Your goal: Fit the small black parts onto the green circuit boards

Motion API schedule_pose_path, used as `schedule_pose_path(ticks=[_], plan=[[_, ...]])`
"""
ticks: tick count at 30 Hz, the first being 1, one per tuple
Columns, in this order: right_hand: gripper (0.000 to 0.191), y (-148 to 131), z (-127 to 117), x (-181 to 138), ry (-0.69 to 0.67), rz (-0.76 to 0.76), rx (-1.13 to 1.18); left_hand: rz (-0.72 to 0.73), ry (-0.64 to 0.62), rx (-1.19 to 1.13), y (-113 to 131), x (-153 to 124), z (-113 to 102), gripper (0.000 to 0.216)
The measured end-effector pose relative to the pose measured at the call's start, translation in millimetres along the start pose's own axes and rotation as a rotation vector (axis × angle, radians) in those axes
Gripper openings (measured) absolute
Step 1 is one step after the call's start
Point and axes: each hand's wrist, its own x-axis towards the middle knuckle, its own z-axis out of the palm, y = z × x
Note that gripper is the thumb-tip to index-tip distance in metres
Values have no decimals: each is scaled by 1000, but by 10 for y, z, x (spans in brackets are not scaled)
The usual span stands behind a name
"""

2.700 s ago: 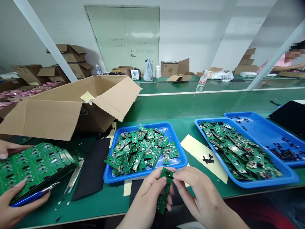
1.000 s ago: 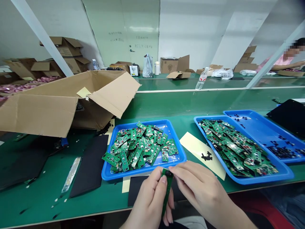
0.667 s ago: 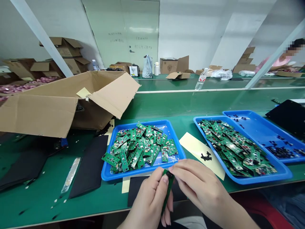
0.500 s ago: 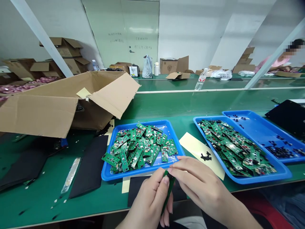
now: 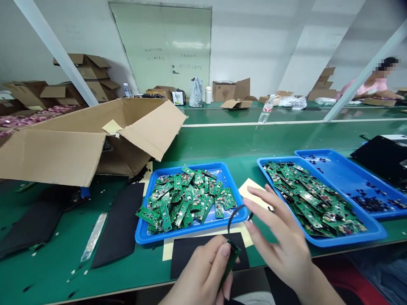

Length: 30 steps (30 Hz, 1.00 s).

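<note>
My left hand (image 5: 206, 267) grips a narrow green circuit board (image 5: 231, 262) between thumb and fingers, low in front of me. From the board's upper end a thin black strip (image 5: 233, 216) arcs up to my right hand (image 5: 280, 237). The thumb and index finger of that hand hold the strip's other end, while the remaining fingers are spread. Whether the strip is tape or a flat cable I cannot tell. Just beyond my hands, a blue tray (image 5: 143, 235) holds a loose heap of similar boards (image 5: 181, 207).
To the right, a second blue tray (image 5: 378, 233) carries stacked boards, beside another tray (image 5: 341, 167) with small black parts. Black sheets (image 5: 119, 228) and a large open carton (image 5: 57, 152) lie left. A water bottle (image 5: 266, 109) stands behind. A person (image 5: 370, 87) sits far right.
My right hand has moved up and right, away from the board, drawing the black strip out into an arc. My left hand keeps the board, slightly lower.
</note>
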Motion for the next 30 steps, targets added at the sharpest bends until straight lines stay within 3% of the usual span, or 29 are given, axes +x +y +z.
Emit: schedule_pose_path(ticks=[2,4,7,10,13,16,25,30], plan=[[17,-28,-23,-46,88,148,130,37,56,-1,-5,-6,-22,52],[17,-72,-29,-95,35,248,259,103,132,0,-9,-21,-39,52],[13,-145,22,-140,-110,263,353,199,281,76,-27,-43,-33,49],[10,-192,111,-136,-101,287,394,265,372,178,-53,-39,-17,46],[9,-200,180,-112,-56,308,404,258,292,270,-73,-9,-35,48],[7,-180,210,-101,-33,227,361,242,219,278,-96,4,-67,51],[14,-115,222,-85,-9,42,294,266,83,-84,32,-62,25,41],[17,-100,253,-103,13,-15,261,351,52,60,150,-40,-64,34]])
